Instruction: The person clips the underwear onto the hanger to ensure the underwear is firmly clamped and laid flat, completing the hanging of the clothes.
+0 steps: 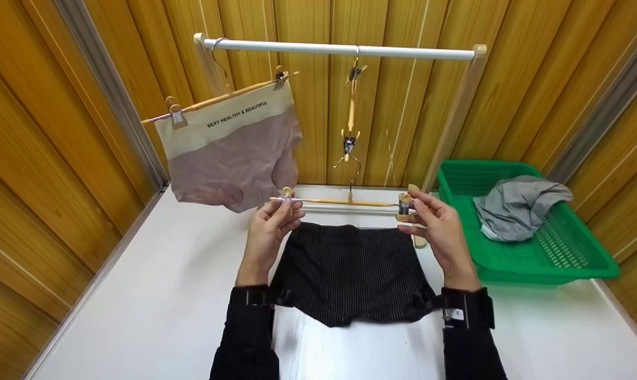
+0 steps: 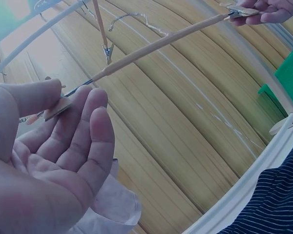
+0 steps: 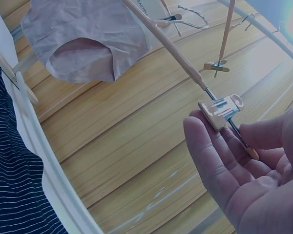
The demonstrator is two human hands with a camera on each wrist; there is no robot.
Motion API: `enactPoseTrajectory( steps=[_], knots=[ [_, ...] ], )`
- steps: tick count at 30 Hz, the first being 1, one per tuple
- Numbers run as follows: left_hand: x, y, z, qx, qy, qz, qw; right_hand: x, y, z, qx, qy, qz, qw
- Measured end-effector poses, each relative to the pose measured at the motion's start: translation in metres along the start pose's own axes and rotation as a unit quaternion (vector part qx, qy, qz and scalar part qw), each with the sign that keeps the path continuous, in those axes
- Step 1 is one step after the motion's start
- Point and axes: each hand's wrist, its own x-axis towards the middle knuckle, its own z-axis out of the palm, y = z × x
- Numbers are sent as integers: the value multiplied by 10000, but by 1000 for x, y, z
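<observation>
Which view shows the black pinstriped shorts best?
The head view: the black pinstriped shorts lie spread there, almost fully visible. Both wrist views catch only a striped part at the frame's edge.

Hands, two: left hand (image 1: 267,232), right hand (image 1: 441,231). Hangers (image 1: 350,201), three. Clips (image 1: 403,207), six, two per hanger. Cloth pieces, three: one pink briefs (image 1: 234,145), one striped shorts (image 1: 352,274), one grey bundle (image 1: 519,206). Basket (image 1: 550,273), one. Rail (image 1: 297,47), one. Posts (image 1: 455,116), two. Sleeves (image 1: 247,343), two. Table (image 1: 139,301), one.

Black striped shorts (image 3: 14,165) only partly inside either wrist view's edge
</observation>
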Motion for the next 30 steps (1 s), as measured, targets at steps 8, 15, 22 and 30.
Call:
enactPoseTrajectory(
  steps=[8, 15, 22, 30],
  knots=[
    [5, -15, 1, 517, 630, -223, 9964, 6, 11, -3, -311, -109, 89, 9994],
    [10, -28, 1, 551, 727, -429, 9949, 15, 21, -9, -499, 43, 410, 9979],
    [16, -41, -4, 635, 834, -670, 9922, 22, 34, -14, -729, 65, 716, 9947],
    [26, -58, -15, 687, 1031, -1112, 9860, 35, 55, -20, -957, 248, 1134, 9886]
  ],
)
